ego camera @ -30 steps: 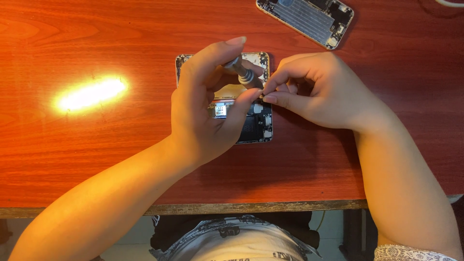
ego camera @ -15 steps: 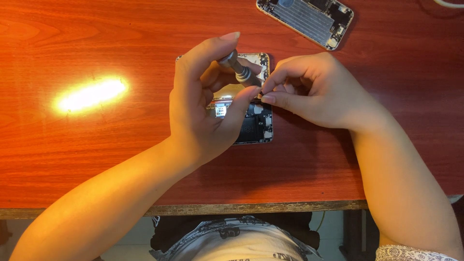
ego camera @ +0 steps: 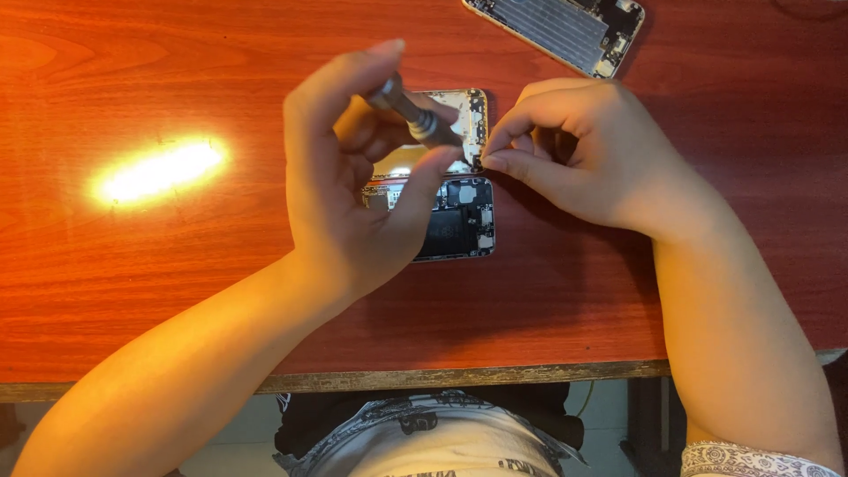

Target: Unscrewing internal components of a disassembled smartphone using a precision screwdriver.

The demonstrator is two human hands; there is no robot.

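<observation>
Left hand, frame centre: fingers closed round a small grey metal screwdriver, index finger capping the top end, thumb and middle finger on the knurled shaft. Driver tilted, tip aimed down-right into the opened phone; the tip itself is hidden behind the thumb.

Right hand, right of centre: thumb and forefinger pinched together at the phone's right edge. Whether they hold a screw or just brace the frame can't be told, too small to see.

Phone lies flat on the red wooden table, centre of frame, back shell exposed with battery and boards showing. Detached screen panel sits well apart at the upper right.

Handling judgement: driver is light, stiff, slippery metal; grip the knurling. Phone internals look fragile, with thin connectors, so hold it by the metal rim only.
</observation>
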